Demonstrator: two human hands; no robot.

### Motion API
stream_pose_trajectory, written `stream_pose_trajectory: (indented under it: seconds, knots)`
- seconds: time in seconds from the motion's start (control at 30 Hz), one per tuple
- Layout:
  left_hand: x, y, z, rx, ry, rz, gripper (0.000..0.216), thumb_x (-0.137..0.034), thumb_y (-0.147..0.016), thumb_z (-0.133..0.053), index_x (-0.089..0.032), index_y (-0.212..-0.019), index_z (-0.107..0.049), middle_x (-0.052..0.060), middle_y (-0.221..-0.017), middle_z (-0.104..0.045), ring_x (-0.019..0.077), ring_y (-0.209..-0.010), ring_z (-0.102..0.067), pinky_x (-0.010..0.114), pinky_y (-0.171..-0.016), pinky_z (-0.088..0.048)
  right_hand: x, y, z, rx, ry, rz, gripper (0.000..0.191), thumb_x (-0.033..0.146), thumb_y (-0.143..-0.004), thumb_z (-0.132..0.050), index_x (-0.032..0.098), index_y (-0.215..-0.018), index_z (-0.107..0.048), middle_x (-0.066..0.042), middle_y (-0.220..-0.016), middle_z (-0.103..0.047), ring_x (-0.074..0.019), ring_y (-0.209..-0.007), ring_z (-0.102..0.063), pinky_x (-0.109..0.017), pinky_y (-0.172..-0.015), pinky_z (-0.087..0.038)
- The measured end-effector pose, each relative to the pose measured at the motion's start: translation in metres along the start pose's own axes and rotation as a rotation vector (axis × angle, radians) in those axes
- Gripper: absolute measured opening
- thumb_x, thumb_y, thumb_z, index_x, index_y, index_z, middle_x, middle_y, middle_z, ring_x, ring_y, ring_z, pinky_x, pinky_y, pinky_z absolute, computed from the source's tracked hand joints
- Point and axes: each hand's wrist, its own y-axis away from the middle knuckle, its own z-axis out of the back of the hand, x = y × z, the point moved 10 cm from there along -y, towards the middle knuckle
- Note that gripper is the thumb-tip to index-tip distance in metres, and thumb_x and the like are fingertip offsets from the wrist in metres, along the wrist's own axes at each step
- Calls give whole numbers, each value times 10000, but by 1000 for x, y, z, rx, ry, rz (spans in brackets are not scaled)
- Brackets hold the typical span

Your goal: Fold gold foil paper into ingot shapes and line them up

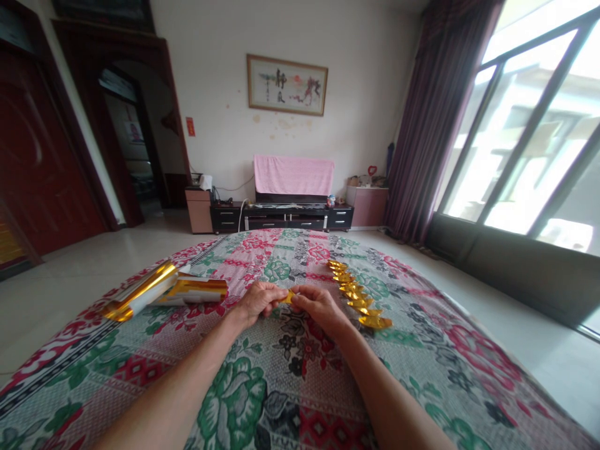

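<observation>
Left hand and right hand both pinched on one small gold piece, one per end, presumably for fingertip control. Piece sits between the hands, touching both; can't tell if it also touches the cloth. Curled sheets lie left of the left hand, apart, likely parked within reach. Gold row runs just right of the right hand, probably lined up to leave the middle free.

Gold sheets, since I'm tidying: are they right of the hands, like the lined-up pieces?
No, the gold sheets lie left of the left hand, the lined-up pieces right of the right hand.
</observation>
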Motion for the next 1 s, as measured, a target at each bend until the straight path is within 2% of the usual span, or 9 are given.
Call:
stream_pose_trajectory:
  seconds: [0.13,0.27,0.53,0.73,1.0]
  knots:
    - [0,0,-2,16,15,11,346,-436,-587,-659,-129,-566,-502,-61,-447,-461,18,-307,-312,182,-344,-218,-3,0,4,-46,-34,-32,288,377,-654,-675,160,-840,-643,34,-627,-567,-67,-536,-453,-215,-567,-353]
    - [-2,2,-5,53,9,-5,332,-428,-595,-665,-117,-623,-552,-54,-477,-480,22,-335,-337,182,-361,-233,-1,0,6,-67,-30,-29,306,393,-636,-685,159,-828,-642,30,-630,-572,-75,-534,-454,-219,-555,-355]
    - [-6,4,-18,135,69,-50,248,-271,-594,-685,-102,-772,-644,-10,-621,-584,36,-444,-408,180,-434,-309,1,0,2,-44,-28,-10,296,400,-631,-687,161,-798,-639,35,-608,-557,-70,-521,-435,-213,-534,-335]
    - [-2,7,-19,208,135,-6,331,-256,-594,-701,-94,-878,-651,31,-702,-634,36,-448,-463,171,-446,-360,0,1,2,-27,-27,-6,321,396,-640,-686,166,-857,-636,45,-583,-548,-70,-515,-439,-217,-542,-345]
    - [6,9,-10,225,212,52,484,-275,-602,-716,-120,-1045,-596,58,-698,-673,121,-563,-619,193,-522,-447,-8,-2,7,-23,-39,-11,325,396,-654,-681,168,-883,-638,22,-647,-596,-79,-536,-481,-224,-559,-388]
